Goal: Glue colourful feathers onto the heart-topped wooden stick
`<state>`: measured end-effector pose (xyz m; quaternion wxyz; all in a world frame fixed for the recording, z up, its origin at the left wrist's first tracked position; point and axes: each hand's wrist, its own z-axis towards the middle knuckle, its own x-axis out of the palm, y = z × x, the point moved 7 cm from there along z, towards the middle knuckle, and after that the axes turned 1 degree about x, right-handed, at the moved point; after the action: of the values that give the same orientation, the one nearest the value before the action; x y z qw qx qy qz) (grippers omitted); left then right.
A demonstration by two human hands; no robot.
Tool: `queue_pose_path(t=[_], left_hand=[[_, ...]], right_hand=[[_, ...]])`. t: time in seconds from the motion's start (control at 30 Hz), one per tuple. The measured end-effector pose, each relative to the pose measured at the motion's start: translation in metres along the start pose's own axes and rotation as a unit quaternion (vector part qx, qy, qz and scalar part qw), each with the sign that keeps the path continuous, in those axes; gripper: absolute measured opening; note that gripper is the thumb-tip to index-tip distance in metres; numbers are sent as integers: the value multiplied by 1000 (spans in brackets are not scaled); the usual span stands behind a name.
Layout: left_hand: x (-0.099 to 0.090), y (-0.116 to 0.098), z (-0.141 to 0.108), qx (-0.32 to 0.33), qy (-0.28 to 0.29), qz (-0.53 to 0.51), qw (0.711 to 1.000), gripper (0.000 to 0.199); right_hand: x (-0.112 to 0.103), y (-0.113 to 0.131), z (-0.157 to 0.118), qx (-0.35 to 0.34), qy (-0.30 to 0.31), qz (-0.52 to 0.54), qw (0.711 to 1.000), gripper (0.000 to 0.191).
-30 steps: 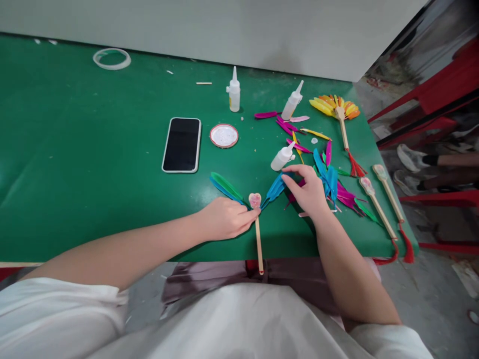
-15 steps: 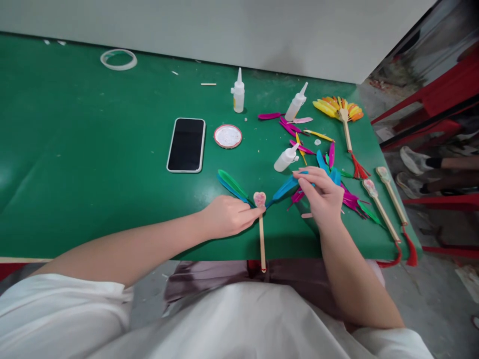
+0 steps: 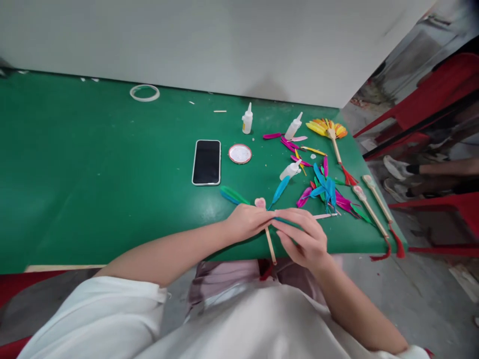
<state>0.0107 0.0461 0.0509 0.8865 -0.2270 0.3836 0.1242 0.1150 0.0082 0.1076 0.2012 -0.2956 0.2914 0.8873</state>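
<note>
My left hand (image 3: 249,222) is closed at the head of a wooden stick (image 3: 270,245) with a pink heart-shaped top (image 3: 260,203), pinching feathers there. Green and blue feathers (image 3: 232,195) stick out to its left, and a blue feather (image 3: 280,190) points up and right from the head. Fingertips touching the left hand's, my right hand (image 3: 305,237) holds a thin blue-green feather (image 3: 286,220) between its fingers. The stick's lower end reaches past the table edge.
Loose coloured feathers (image 3: 327,192) lie right of my hands, near a glue bottle (image 3: 290,170). A phone (image 3: 207,163), a round lid (image 3: 240,153), two more bottles, a tape ring (image 3: 144,93), a yellow feather fan (image 3: 332,132) and two tasselled sticks (image 3: 370,212) are on the green table.
My right hand has let go of the upper part of the blue feather and moved down and left to my left hand. The view has shifted, and the stick leans more.
</note>
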Motion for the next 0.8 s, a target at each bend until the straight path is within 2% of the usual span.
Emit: queue_pose_path(t=[0.07,0.1,0.17,0.2,0.23,0.27,0.33,0.4,0.5,0.57,0.7,0.8], left_hand=[[0,2,0,-2,-27,-7,1000,25],[0,3,-1,-5,-37,-8,999,24],[3,5,0,-15,-40,-8,999,23],[5,6,0,-21,-33,-12,999,24],[7,7,0,-28,-21,-19,999,24],[9,8,0,-36,-10,-27,999,25],[13,10,0,-54,15,-43,998,24],[18,11,0,-64,43,-49,996,23],[27,9,-1,-54,89,-32,994,21],[30,6,-1,-35,101,-6,994,20],[26,-5,-2,-11,90,50,995,22],[19,-12,-4,-65,64,77,993,22]], right_hand=[[-15,-19,1,53,-41,13,998,26],[-26,-35,0,90,-94,30,991,18],[-40,-79,-4,191,-180,83,961,18],[-40,-103,-5,245,-194,96,945,17],[-37,-125,-6,295,-182,92,934,18],[-29,-144,-4,335,-134,90,928,25],[-10,-169,0,369,-39,125,920,42],[6,-181,4,382,34,124,915,55],[19,-187,7,399,89,70,910,59],[23,-186,9,389,99,35,915,51],[29,-188,11,339,98,-10,936,36],[24,-189,8,318,69,-35,945,35]])
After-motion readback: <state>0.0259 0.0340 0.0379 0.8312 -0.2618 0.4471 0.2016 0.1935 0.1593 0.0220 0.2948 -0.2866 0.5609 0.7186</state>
